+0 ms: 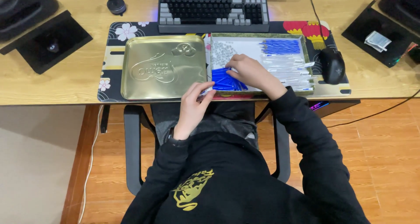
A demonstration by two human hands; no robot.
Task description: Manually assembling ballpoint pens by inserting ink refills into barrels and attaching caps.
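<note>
An open shallow tin tray (258, 36) lies on the desk mat, filled with blue pen refills (223, 81) at its near left, more blue pieces (280, 46) at the back, clear pen tubes (288, 68) on the right and small springs (223, 52) at the back left. My right hand (251, 73) reaches into the tray, fingers down on the near blue pile. My left hand (194, 103) sits at the desk's front edge, pinching a thin clear tube (205, 94). The tin's gold lid (164, 66) lies upside down to the left.
A keyboard (213, 11) stands behind the tray and a black mouse (332, 65) to its right. Black speakers on stands occupy both desk corners. A patterned desk mat (113, 53) lies beneath. A chair and tiled floor are below.
</note>
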